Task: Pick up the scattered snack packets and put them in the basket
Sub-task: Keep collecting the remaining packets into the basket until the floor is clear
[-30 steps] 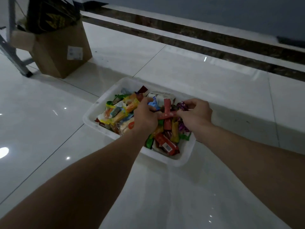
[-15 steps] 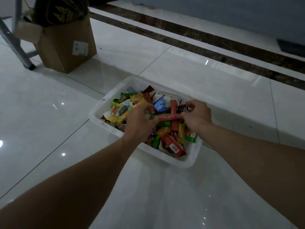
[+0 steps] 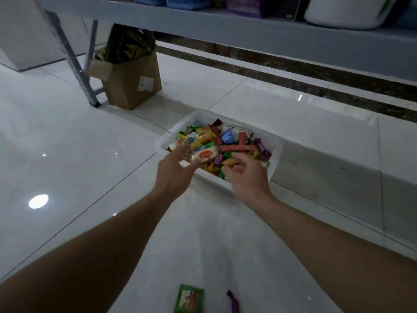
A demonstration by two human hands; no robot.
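Snack packets (image 3: pixel 216 141) are piled in the white basket (image 3: pixel 277 152), mixed colours heaped up to the rim. The basket sits on the glossy white tiled floor (image 3: pixel 79 154), ahead of the person. A long red stick packet (image 3: pixel 237 147) lies flat across the top of the pile, with no hand on it. A cream packet (image 3: pixel 205 154) with a red mark sits at the near-left of the pile, just past the left fingertips. Motion blur there, so can't tell if they touch.

Left hand (image 3: pixel 176 175) is over the basket's near-left edge with its fingers spread and straight, gripping nothing. Right hand (image 3: pixel 246 177) is over the near rim beside it, fingers loosely curled in toward the pile. Something pinkish shows at the fingertips — can't tell if it's a packet or just the fingers, so grasp unknown.

Two strays are on the floor well short of the basket, at the bottom edge of the view between the forearms: a green packet (image 3: pixel 189 299) and, just right of it, a purple packet (image 3: pixel 233 301), both partly cut off.

Far left is an open cardboard box (image 3: pixel 133 84) with a dark bag (image 3: pixel 128 46) in it, next to a grey metal shelf leg (image 3: pixel 74 62). A grey shelf (image 3: pixel 248 26) runs across the top with containers on it — too cropped to identify.
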